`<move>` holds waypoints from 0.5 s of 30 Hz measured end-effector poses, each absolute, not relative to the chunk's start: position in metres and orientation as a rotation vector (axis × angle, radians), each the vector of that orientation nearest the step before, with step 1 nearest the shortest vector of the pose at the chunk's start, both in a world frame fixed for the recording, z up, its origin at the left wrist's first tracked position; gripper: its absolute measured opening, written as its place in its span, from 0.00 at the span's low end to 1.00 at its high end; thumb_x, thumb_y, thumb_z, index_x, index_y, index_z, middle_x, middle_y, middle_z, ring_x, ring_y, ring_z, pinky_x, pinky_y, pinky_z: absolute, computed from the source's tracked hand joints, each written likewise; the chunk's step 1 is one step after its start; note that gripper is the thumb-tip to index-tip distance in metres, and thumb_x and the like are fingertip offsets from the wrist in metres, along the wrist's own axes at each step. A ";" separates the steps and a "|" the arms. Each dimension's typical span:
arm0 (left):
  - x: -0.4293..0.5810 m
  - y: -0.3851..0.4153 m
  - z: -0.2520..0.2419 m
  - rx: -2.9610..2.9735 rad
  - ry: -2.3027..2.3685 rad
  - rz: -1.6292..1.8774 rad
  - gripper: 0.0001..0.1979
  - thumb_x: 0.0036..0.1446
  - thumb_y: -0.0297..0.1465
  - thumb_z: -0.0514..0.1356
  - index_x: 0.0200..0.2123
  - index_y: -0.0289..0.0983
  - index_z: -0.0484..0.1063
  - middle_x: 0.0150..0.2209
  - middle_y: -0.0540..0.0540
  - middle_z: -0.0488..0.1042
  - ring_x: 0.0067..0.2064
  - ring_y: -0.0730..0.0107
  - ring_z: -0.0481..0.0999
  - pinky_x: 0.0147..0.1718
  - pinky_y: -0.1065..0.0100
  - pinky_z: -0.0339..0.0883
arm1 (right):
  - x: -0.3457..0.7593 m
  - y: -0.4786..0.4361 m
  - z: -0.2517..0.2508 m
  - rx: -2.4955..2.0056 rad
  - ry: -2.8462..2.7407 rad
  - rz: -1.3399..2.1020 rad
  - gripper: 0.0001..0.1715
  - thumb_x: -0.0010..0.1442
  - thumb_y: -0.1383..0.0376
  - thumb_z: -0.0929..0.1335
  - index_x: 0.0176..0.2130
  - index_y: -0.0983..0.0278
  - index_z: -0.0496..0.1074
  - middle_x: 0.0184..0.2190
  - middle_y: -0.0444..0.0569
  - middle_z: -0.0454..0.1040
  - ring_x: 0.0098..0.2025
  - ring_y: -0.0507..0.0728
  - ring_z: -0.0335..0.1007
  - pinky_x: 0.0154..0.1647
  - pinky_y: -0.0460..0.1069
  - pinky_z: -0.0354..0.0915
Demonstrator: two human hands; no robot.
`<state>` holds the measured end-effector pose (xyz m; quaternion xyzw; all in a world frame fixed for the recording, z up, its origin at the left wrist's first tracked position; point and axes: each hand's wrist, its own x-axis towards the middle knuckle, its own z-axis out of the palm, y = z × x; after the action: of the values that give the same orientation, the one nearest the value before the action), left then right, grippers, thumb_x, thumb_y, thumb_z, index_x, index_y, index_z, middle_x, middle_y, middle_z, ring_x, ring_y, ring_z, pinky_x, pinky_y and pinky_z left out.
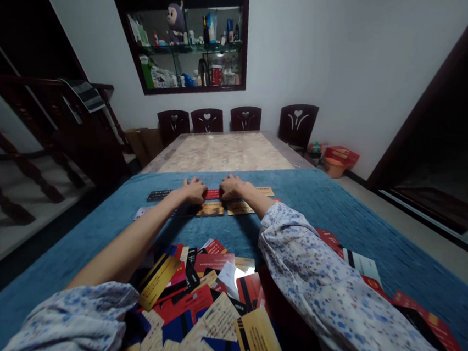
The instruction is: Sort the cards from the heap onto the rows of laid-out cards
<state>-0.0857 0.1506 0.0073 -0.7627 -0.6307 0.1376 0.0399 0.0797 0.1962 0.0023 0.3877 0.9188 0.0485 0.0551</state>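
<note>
My left hand [194,190] and my right hand [233,187] reach far across the blue cloth. Between them lies a red card [213,194], its two ends under my bent fingers. Closest to my hands in the near row are a gold card [211,208] and another gold card [239,207], the latter partly under my right wrist. A black card [160,195] lies left of my left hand, and a pale gold card [265,191] right of my right hand. Below my forearms a big loose pile of mixed cards [189,298] overlaps in many directions.
The blue cloth [97,256] covers the near part of a long stone-patterned table [219,152]. More cards, among them a white card [361,266], lie beyond my right sleeve. Dark chairs [245,118] stand at the far end. A wooden stair railing [13,143] is on the left.
</note>
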 end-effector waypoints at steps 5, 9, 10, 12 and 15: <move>-0.084 0.142 0.015 -2.331 -1.903 0.344 0.25 0.55 0.29 0.54 0.57 0.40 0.70 0.61 0.35 0.67 0.65 0.43 0.55 0.55 0.39 0.55 | 0.085 0.196 0.005 1.169 2.797 0.177 0.23 0.56 0.58 0.67 0.49 0.63 0.78 0.54 0.61 0.74 0.59 0.70 0.62 0.52 0.59 0.66; -0.079 0.133 0.019 -2.350 -1.809 0.261 0.24 0.56 0.28 0.54 0.57 0.39 0.70 0.61 0.36 0.67 0.65 0.45 0.55 0.55 0.43 0.55 | 0.095 0.192 0.012 1.185 2.843 0.169 0.25 0.58 0.57 0.68 0.53 0.61 0.77 0.56 0.60 0.73 0.61 0.70 0.61 0.53 0.58 0.64; -0.077 0.131 0.020 -2.355 -1.782 0.224 0.24 0.56 0.28 0.54 0.56 0.39 0.71 0.61 0.37 0.68 0.65 0.45 0.55 0.55 0.44 0.55 | 0.099 0.191 0.014 1.188 2.857 0.166 0.26 0.58 0.57 0.68 0.54 0.61 0.76 0.57 0.59 0.73 0.61 0.69 0.61 0.53 0.58 0.64; -0.073 0.125 0.020 -2.359 -1.731 0.132 0.23 0.55 0.28 0.56 0.54 0.40 0.73 0.59 0.38 0.70 0.65 0.44 0.55 0.55 0.45 0.54 | 0.107 0.188 0.019 1.197 2.876 0.163 0.26 0.59 0.57 0.68 0.56 0.62 0.75 0.56 0.59 0.74 0.61 0.69 0.61 0.53 0.57 0.62; -0.065 0.116 0.019 -2.391 -1.650 -0.020 0.17 0.55 0.28 0.57 0.47 0.41 0.77 0.54 0.39 0.75 0.64 0.42 0.56 0.54 0.45 0.52 | 0.122 0.184 0.024 1.192 2.902 0.169 0.21 0.60 0.61 0.68 0.52 0.62 0.78 0.51 0.55 0.78 0.58 0.65 0.65 0.52 0.53 0.61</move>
<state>-0.0654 0.1163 0.0188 -0.8173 -0.5640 -0.0067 0.1178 0.1217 0.1837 0.0245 0.3792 0.9237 0.0537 -0.0002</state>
